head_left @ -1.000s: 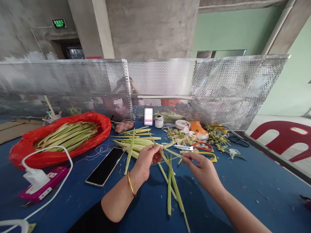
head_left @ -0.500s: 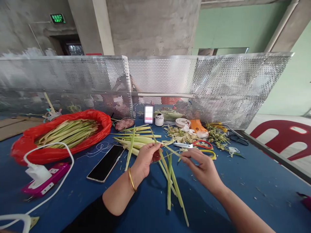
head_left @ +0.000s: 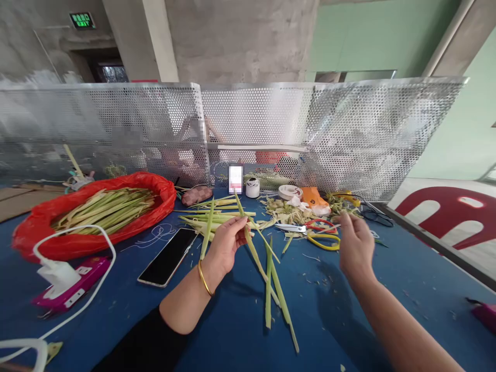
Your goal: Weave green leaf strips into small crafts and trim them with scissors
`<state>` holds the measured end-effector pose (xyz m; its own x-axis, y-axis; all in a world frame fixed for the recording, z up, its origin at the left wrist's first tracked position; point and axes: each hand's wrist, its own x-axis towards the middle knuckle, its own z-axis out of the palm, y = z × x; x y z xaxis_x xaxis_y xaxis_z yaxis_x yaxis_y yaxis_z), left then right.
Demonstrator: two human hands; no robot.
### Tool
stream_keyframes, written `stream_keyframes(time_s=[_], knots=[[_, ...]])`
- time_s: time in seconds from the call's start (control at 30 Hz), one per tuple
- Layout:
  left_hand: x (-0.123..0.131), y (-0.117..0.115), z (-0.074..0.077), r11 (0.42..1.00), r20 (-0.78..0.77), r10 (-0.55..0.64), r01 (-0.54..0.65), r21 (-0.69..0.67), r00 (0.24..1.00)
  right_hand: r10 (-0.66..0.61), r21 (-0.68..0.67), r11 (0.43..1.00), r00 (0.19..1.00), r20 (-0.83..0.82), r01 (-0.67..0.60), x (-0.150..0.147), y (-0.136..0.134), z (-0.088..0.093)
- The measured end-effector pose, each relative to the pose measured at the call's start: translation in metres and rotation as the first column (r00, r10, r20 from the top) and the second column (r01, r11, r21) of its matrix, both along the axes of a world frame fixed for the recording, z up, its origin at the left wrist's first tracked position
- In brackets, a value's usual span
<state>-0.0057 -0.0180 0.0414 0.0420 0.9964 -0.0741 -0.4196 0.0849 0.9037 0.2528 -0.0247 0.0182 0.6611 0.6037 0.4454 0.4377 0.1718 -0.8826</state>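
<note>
The left hand [head_left: 225, 245] is pinched shut on a bundle of green palm-leaf strips [head_left: 268, 289], whose long ends fan down onto the blue table [head_left: 232, 330] near the middle. The right hand [head_left: 354, 245] hovers to the right with its fingers loosely open and empty, just beside the scissors [head_left: 306, 229]. A smartphone [head_left: 168, 257] lies left of the left hand, with a red plastic bag [head_left: 155, 182] of leaves farther left.

- Leaf strips [head_left: 268, 274]: several long, narrow blades, green fading to yellow. We pinch them together near their upper ends in our left hand [head_left: 227, 242]. The lower ends fan out and rest on the blue table [head_left: 387, 289].
- Red-handled scissors [head_left: 306, 227]: lying flat, blades pointing left, beside our right hand [head_left: 354, 245], untouched.
</note>
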Motion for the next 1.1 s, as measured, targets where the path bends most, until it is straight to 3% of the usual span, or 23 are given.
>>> stream_keyframes(time_s=[0.03, 0.07, 0.1, 0.17, 0.2, 0.23, 0.27, 0.33, 0.4, 0.47, 0.5, 0.53, 0.6, 0.63, 0.7, 0.83, 1.0, 1.1], knots=[[0.0, 0.0, 0.0, 1.0, -0.004, -0.004, 0.004, 0.005, 1.0, -0.123, -0.016, 0.992, 0.986, 0.111, 0.126, 0.008, 0.002, 0.001], [0.001, -0.001, 0.0, 1.0, -0.01, -0.01, 0.01, 0.009, 1.0, -0.165, -0.097, 0.976, 0.951, 0.261, 0.196, 0.015, 0.003, 0.004], [0.002, -0.001, 0.0, 1.0, -0.018, -0.018, 0.018, 0.012, 1.0, -0.124, -0.246, 0.938, 0.901, 0.415, 0.242, 0.021, 0.002, 0.006], [0.003, -0.003, 0.0, 0.999, -0.029, -0.033, 0.034, 0.017, 0.999, 0.11, -0.556, 0.77, 0.793, 0.6, 0.314, 0.027, -0.002, 0.011], [0.003, -0.003, 0.0, 0.999, -0.033, -0.041, 0.042, 0.022, 0.999, 0.208, -0.637, 0.683, 0.74, 0.64, 0.358, 0.027, -0.005, 0.014], [0.004, -0.004, 0.0, 0.998, -0.037, -0.049, 0.05, 0.028, 0.998, 0.257, -0.655, 0.639, 0.691, 0.676, 0.403, 0.026, -0.008, 0.016], [0.005, -0.005, 0.0, 0.998, -0.042, -0.057, 0.058, 0.034, 0.998, 0.251, -0.619, 0.647, 0.642, 0.724, 0.445, 0.024, -0.011, 0.019], [0.006, -0.008, 0.001, 0.996, -0.062, -0.072, 0.075, 0.047, 0.995, 0.131, -0.431, 0.772, 0.546, 0.827, 0.467, 0.017, -0.016, 0.021], [0.009, -0.011, 0.002, 0.993, -0.096, -0.093, 0.098, 0.058, 0.991, 0.034, -0.241, 0.916, 0.535, 0.844, 0.321, 0.006, -0.021, 0.022], [0.012, -0.014, 0.003, 0.991, -0.136, -0.109, 0.119, 0.066, 0.985, 0.149, -0.181, 0.983, 0.635, 0.758, -0.015, -0.01, -0.026, 0.02], [0.014, -0.016, 0.003, 0.989, -0.153, -0.117, 0.129, 0.071, 0.981, 0.32, -0.216, 0.947, 0.683, 0.656, -0.236, -0.02, -0.029, 0.018], [0.015, -0.017, 0.003, 0.987, -0.166, -0.125, 0.14, 0.079, 0.978, 0.526, -0.275, 0.85, 0.688, 0.5, -0.45, -0.031, -0.032, 0.016], [0.018, -0.02, 0.002, 0.981, -0.182, -0.145, 0.164, 0.1, 0.973, 0.81, -0.342, 0.581, 0.565, 0.156, -0.739, -0.053, -0.038, 0.01], [0.019, -0.021, 0.002, 0.978, -0.187, -0.155, 0.177, 0.107, 0.97, 0.872, -0.345, 0.468, 0.488, 0.031, -0.814, -0.062, -0.042, 0.007], [0.021, -0.022, 0.001, 0.976, -0.203, -0.168, 0.191, 0.1, 0.965, 0.889, -0.325, 0.376, 0.437, -0.138, -0.868, -0.076, -0.047, 0.002], [0.021, -0.022, 0.0, 0.986, -0.266, -0.132, 0.154, 0.062, 0.955, 0.827, -0.269, 0.309, 0.398, -0.398, -0.912, -0.083, -0.05, -0.002], [0.019, -0.02, 0.001, 0.99, -0.366, -0.018, 0.068, 0.122, 0.93, 0.862, -0.291, 0.31, 0.397, -0.316, -0.905, -0.079, -0.05, -0.003], [0.018, -0.02, 0.002, 0.986, -0.361, -0.042, 0.097, 0.136, 0.931, 0.872, -0.311, 0.353, 0.431, -0.233, -0.882, -0.079, -0.05, -0.006]])
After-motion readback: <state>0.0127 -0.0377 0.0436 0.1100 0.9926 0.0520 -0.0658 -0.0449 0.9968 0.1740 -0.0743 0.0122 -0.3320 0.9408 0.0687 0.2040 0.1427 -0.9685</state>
